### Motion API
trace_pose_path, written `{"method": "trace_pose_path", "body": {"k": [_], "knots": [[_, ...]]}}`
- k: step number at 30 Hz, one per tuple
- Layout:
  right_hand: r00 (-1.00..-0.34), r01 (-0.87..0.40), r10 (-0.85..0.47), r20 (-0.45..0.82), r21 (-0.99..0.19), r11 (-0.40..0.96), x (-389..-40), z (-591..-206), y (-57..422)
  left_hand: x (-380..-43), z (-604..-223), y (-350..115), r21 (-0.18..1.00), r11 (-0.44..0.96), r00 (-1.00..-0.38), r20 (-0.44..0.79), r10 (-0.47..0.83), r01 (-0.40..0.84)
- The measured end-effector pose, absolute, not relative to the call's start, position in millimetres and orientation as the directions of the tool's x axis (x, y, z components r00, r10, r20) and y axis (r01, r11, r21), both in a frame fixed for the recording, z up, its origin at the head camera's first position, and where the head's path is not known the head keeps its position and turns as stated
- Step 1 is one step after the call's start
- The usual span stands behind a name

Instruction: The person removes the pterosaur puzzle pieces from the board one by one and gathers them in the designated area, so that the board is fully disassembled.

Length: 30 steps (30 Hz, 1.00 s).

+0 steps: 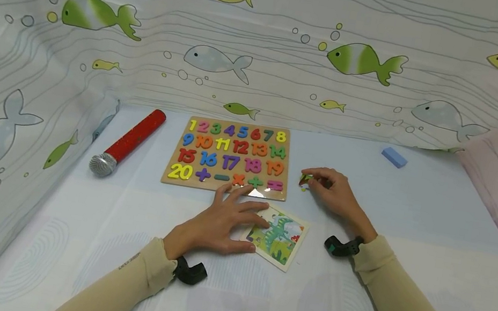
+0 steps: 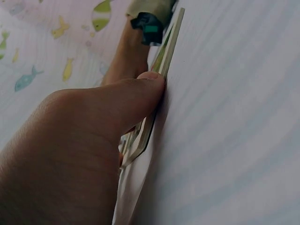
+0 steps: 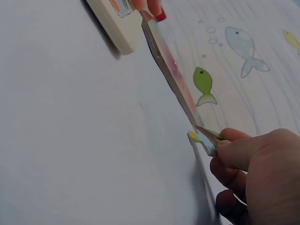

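A small square jigsaw puzzle (image 1: 278, 239) with a green dinosaur picture and pale frame lies on the table. My left hand (image 1: 224, 221) spreads over its left side, fingers straight; the thumb (image 2: 136, 96) rests on the frame edge in the left wrist view. Right of the number board, my right hand (image 1: 333, 190) pinches a small puzzle piece (image 3: 212, 133) with a green and brownish face between thumb and index finger. Another piece (image 3: 201, 141), yellow and light blue, shows just below it; whether the fingers also hold that one, I cannot tell.
A wooden number board (image 1: 224, 191) with colourful digits lies behind the puzzle. A red toy microphone (image 1: 131, 139) lies at the left, and a blue block (image 1: 394, 157) at the back right. Fish-printed cloth (image 1: 278, 35) rises behind the table.
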State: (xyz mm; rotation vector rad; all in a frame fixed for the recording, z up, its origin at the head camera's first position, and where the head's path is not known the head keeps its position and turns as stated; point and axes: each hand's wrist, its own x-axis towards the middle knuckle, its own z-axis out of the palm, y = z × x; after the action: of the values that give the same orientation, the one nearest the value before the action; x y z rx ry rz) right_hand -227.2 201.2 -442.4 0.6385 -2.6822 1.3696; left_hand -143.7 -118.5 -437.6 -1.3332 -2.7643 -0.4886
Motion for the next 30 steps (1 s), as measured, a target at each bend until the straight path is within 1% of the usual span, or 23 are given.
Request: {"method": "trace_pose_path", "body": {"k": [6, 12, 20, 30], "knots": [[-0.929, -0.343, -0.322, 0.184, -0.757, 0.557, -226.9, -443.4, 202.2, -142.9, -438.4, -118.0, 0.269, 0.587, -0.635, 0.147, 0.759, 0.764], [-0.931, -0.326, -0.331, 0.154, -0.755, 0.569, -226.5, -442.2, 202.3, -142.6, -438.0, -118.4, 0.269, 0.588, -0.635, 0.142, 0.759, 0.763], [-0.924, -0.359, -0.342, 0.172, -0.7, 0.617, -227.8, -446.9, 202.5, -142.0, -438.5, -119.1, 0.272, 0.585, -0.633, 0.145, 0.76, 0.764], [-0.915, -0.388, -0.35, 0.203, -0.683, 0.619, -230.9, -444.5, 201.9, -144.4, -439.6, -119.1, 0.261, 0.579, -0.627, 0.166, 0.761, 0.772]]}}
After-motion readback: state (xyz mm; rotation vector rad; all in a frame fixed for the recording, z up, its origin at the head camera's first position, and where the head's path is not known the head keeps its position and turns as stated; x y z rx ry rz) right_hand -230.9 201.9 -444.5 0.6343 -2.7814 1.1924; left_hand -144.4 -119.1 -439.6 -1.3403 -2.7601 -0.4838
